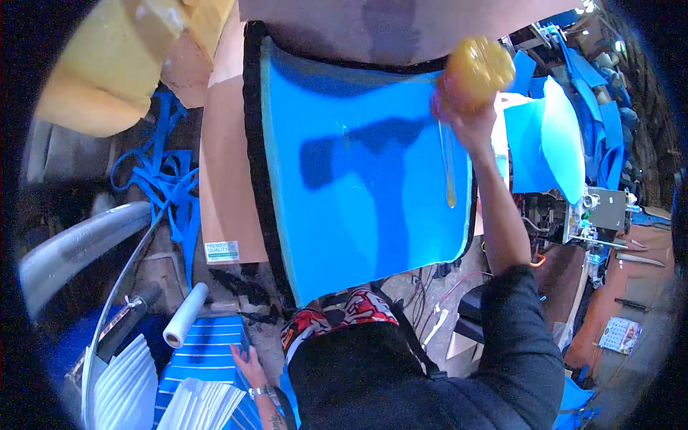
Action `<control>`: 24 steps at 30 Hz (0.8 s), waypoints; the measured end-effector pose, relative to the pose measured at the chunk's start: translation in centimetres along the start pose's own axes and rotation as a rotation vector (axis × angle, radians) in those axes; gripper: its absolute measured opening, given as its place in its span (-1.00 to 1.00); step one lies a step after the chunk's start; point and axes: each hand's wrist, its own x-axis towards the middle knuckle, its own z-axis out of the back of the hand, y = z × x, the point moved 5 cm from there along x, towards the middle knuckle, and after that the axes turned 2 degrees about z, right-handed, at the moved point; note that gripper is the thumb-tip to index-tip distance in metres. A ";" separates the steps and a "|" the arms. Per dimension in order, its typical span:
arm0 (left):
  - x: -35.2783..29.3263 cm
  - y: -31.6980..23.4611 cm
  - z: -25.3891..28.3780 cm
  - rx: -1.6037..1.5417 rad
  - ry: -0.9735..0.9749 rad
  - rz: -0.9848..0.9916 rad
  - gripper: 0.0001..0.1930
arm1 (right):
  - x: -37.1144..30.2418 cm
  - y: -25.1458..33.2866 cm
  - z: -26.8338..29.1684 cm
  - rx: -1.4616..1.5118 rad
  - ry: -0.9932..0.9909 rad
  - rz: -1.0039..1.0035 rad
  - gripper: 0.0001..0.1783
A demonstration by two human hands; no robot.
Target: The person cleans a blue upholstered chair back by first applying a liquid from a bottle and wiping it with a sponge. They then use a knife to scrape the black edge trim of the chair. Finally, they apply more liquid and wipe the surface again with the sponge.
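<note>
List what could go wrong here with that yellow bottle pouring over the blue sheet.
1. The right hand tips the yellow bottle close to the blue foam sheet's right edge; the yellowish liquid stream could run off onto the clutter and cables below.
2. The left hand rests low by the striped blue sheet, not on the foam, so the sheet may shift.

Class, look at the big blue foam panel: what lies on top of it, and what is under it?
On the blue foam panel lies a yellowish glue streak below the yellow bottle gripped by the right hand. A black edge and brown cardboard show beneath; the rest is covered.
</note>
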 end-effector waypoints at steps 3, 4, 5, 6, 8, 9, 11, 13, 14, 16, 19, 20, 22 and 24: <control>-0.9 -3.6 1.9 0.027 -0.062 -0.033 -0.33 | 1.6 2.4 -1.1 -0.276 -0.022 -0.065 -0.20; -0.9 -2.8 2.5 0.001 -0.087 0.001 -0.33 | -0.7 0.7 -1.0 -0.161 0.043 -0.018 -0.23; -0.7 -1.8 2.7 -0.029 -0.109 0.037 -0.33 | -4.5 -1.1 -0.6 -0.037 0.055 -0.030 -0.25; -0.7 -0.1 2.6 -0.034 -0.122 0.031 -0.32 | -8.5 -0.9 -0.3 0.072 0.082 -0.119 -0.32; -0.9 1.9 1.5 -0.047 -0.102 0.069 -0.33 | -14.0 4.6 1.2 -0.003 0.136 0.009 -0.48; -0.6 2.7 1.0 -0.048 -0.087 0.083 -0.33 | -16.3 6.4 1.6 -0.163 0.232 -0.037 -0.38; 0.2 3.3 0.2 -0.045 -0.048 0.051 -0.33 | -16.0 7.1 0.9 -0.060 0.201 -0.207 -0.32; -0.5 0.7 -0.1 0.008 -0.039 0.009 -0.32 | -14.9 6.4 0.1 -0.074 0.126 -0.205 -0.27; -0.4 -0.3 0.1 -0.020 -0.035 0.018 -0.32 | -12.5 5.2 -0.9 -0.149 0.061 -0.117 -0.25; -0.4 -1.4 1.4 -0.063 -0.037 0.040 -0.31 | -8.1 3.4 -2.9 0.168 -0.132 -0.288 -0.30; 0.2 0.3 2.6 -0.005 -0.058 0.035 -0.32 | -5.1 3.4 -3.9 0.066 -0.204 -0.222 -0.40; -0.2 0.9 3.3 0.026 -0.079 0.036 -0.33 | -6.0 3.0 -4.0 0.061 -0.170 -0.241 -0.42; 0.1 1.6 3.6 0.041 -0.094 0.058 -0.33 | -8.1 2.4 -4.0 -0.030 -0.055 -0.095 -0.54; -0.7 1.3 3.6 0.034 -0.109 0.103 -0.32 | -12.0 3.2 -2.7 -0.004 0.021 -0.129 -0.59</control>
